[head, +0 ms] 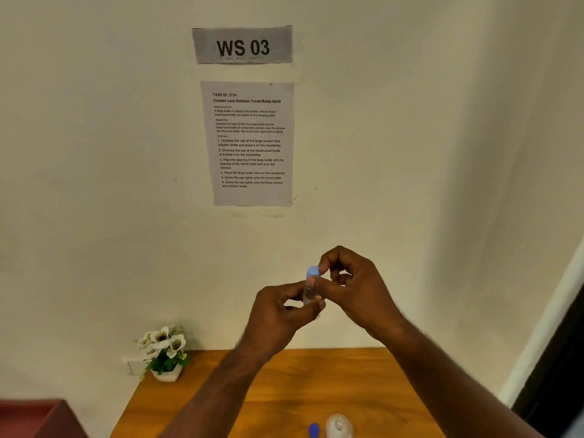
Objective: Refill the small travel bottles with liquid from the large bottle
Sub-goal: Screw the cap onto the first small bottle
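A pale wall (94, 153) is filling most of the view, and two printed sheets are hanging on it: a grey sign (242, 45) reading "WS 03" and, just below it, an instruction sheet (251, 143) headed "Contact Lens Solution Travel Bottle Refill". Under them a wooden table (316, 384) is standing against the wall, with a small pot of white flowers (164, 352) sitting at its back left corner. Both bare forearms are reaching up from the bottom edge, meeting in front of the wall above the table. The left hand (278, 317) is curling its fingers and thumb round the body of a small clear travel bottle (310, 294), holding it roughly upright in the air. The right hand (354, 286) is pinching the bottle's light blue cap (313, 273) between thumb and fingertips, the other fingers curling in behind. At the table's near edge a rounded, pale large bottle (338, 425) is standing, only its upper part showing, and just to its left a small dark blue cap (313, 429) is standing on the wood
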The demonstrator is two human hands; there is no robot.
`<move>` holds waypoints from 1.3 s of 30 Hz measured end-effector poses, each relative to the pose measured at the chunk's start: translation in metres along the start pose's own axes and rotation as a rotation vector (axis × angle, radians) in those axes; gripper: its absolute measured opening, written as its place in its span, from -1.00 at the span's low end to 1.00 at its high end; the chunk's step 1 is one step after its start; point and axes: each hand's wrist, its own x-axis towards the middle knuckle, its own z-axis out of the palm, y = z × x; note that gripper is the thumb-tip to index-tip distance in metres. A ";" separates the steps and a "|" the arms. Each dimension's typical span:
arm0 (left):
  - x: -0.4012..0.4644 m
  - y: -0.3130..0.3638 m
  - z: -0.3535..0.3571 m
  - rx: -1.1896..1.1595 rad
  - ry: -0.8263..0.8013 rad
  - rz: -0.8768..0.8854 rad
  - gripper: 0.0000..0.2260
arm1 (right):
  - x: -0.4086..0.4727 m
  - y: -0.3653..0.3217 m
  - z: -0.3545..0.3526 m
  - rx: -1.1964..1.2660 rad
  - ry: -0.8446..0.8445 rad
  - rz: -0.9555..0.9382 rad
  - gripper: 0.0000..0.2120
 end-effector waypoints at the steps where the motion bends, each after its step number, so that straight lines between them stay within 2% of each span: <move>1: 0.000 -0.002 -0.001 0.005 -0.002 0.005 -0.83 | -0.001 0.000 0.002 0.001 0.003 0.000 -0.85; 7: 0.003 -0.005 -0.006 0.010 0.000 0.005 -0.84 | 0.001 -0.001 0.004 0.128 -0.043 0.080 -0.80; 16: 0.006 -0.020 -0.008 0.016 0.021 0.026 -0.80 | 0.003 0.008 0.020 0.037 0.046 0.101 -0.66; 20: -0.001 -0.034 -0.005 -0.017 0.045 0.018 -0.82 | -0.005 0.022 0.033 -0.046 0.108 0.091 -0.65; 23: -0.009 -0.053 -0.004 -0.009 0.034 -0.010 -0.83 | -0.016 0.036 0.042 -0.032 0.071 0.109 -0.67; 27: -0.031 -0.095 -0.005 -0.018 -0.002 -0.143 -0.83 | -0.037 0.064 0.047 -0.001 -0.033 0.178 -0.58; 30: -0.059 -0.142 -0.005 0.037 -0.004 -0.266 -0.80 | -0.060 0.091 0.045 -0.029 -0.020 0.275 -0.55; 35: -0.120 -0.221 -0.003 0.123 -0.068 -0.573 -0.74 | -0.107 0.143 0.043 -0.137 -0.032 0.440 -0.54; 39: -0.161 -0.264 0.003 0.209 -0.140 -0.701 -0.70 | -0.140 0.175 0.042 -0.210 -0.024 0.549 -0.54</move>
